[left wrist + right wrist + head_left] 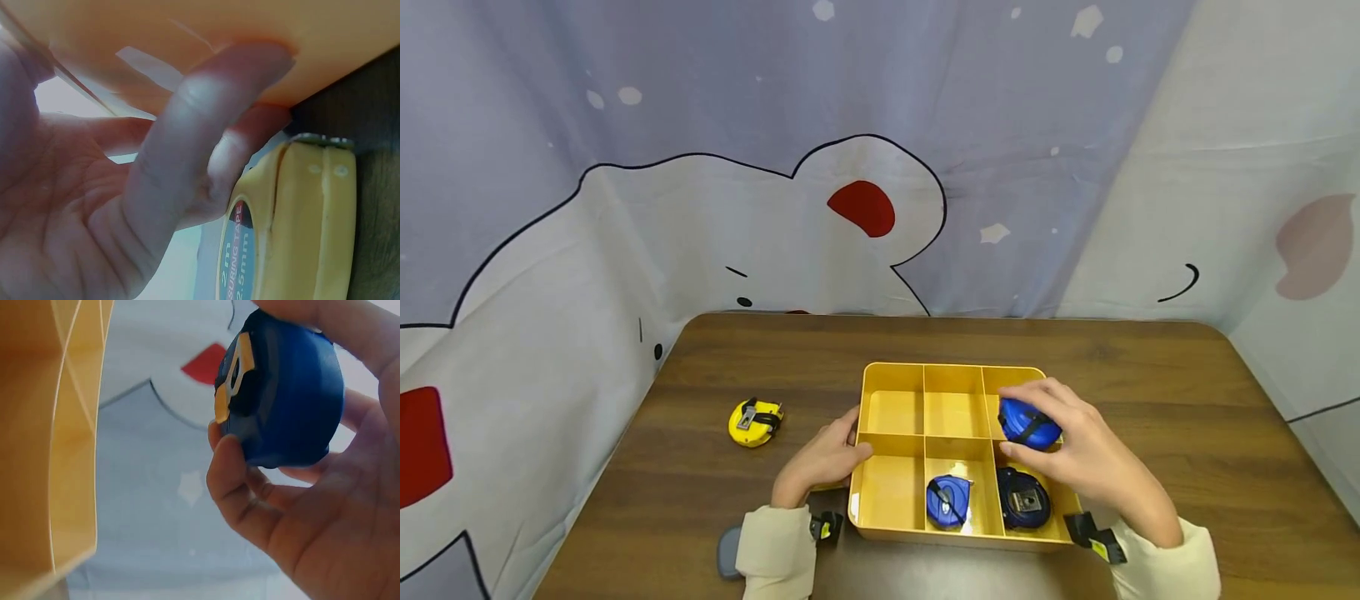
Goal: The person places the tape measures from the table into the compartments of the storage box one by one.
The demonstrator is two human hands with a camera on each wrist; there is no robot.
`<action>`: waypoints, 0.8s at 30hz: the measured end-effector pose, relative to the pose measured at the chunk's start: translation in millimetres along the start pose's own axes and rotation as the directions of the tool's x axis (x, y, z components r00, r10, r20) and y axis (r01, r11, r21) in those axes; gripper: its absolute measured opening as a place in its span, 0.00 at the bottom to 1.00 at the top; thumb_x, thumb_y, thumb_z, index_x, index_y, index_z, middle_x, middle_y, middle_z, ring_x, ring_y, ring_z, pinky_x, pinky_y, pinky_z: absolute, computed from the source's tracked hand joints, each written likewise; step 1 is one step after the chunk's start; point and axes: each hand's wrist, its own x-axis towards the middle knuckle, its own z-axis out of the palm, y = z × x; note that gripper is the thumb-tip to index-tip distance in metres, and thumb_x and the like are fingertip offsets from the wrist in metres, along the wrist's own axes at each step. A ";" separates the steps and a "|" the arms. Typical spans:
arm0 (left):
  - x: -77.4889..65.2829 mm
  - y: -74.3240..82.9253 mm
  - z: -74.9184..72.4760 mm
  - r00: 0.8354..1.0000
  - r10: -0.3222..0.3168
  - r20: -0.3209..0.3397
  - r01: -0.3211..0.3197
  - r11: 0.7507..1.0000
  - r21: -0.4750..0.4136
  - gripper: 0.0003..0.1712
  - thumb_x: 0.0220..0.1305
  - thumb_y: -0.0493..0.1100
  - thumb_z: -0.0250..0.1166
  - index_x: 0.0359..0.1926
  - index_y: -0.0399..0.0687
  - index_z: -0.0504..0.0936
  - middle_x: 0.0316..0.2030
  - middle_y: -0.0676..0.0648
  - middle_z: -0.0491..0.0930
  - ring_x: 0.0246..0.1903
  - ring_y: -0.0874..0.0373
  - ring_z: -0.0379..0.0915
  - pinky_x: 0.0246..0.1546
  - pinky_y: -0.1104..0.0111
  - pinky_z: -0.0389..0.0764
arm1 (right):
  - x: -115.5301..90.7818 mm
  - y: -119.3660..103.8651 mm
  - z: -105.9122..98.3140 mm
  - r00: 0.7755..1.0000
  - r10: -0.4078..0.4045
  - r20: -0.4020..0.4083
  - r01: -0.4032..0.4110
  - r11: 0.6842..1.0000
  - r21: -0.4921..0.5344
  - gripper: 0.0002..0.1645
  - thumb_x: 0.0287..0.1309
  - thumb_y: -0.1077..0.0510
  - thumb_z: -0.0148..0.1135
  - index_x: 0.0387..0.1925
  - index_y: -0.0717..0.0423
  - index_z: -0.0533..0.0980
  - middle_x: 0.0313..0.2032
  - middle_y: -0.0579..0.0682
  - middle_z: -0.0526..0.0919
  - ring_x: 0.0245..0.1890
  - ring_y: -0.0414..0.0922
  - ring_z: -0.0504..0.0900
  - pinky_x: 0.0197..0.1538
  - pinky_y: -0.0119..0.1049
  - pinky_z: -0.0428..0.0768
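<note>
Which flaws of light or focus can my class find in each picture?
Head view: pale, glare-like patches inside the yellow tray; left wrist view: hazy, with blown-out white beside the left hand; right wrist view: slightly soft, the held blue tape measure partly shaded.

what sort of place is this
Probably an indoor tabletop work spot, maybe in a home: a wood-grain table, cartoon-print fabric hanging behind it, and a yellow six-compartment tray holding tape measures.
</note>
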 end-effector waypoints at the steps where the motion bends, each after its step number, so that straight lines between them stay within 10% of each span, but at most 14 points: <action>1: -0.2 0.1 -0.1 1.000 -0.004 0.001 0.004 1.000 -0.006 0.37 0.59 0.39 0.55 0.68 0.42 0.52 0.39 0.41 0.79 0.29 0.56 0.80 0.30 0.64 0.81 | 0.7 -4.1 2.7 1.000 -0.024 0.010 0.024 1.000 0.010 0.34 0.40 0.54 0.74 0.53 0.44 0.73 0.46 0.42 0.73 0.40 0.39 0.74 0.38 0.32 0.79; 13: -0.6 0.9 0.0 0.998 -0.059 -0.004 0.059 0.998 -0.019 0.39 0.58 0.40 0.55 0.69 0.44 0.51 0.31 0.44 0.79 0.23 0.55 0.79 0.22 0.63 0.80 | 6.6 -46.5 48.3 0.938 -0.317 0.141 0.317 0.948 0.024 0.25 0.49 0.46 0.66 0.52 0.39 0.76 0.49 0.45 0.73 0.47 0.41 0.70 0.43 0.36 0.78; 24: -0.8 1.1 0.6 0.999 -0.046 -0.009 0.046 0.999 -0.007 0.36 0.59 0.41 0.56 0.67 0.46 0.55 0.31 0.44 0.78 0.22 0.55 0.79 0.21 0.63 0.79 | 8.9 -61.5 91.6 0.940 -0.262 0.218 0.284 0.956 -0.077 0.24 0.49 0.43 0.65 0.50 0.40 0.77 0.48 0.48 0.73 0.45 0.41 0.70 0.40 0.35 0.78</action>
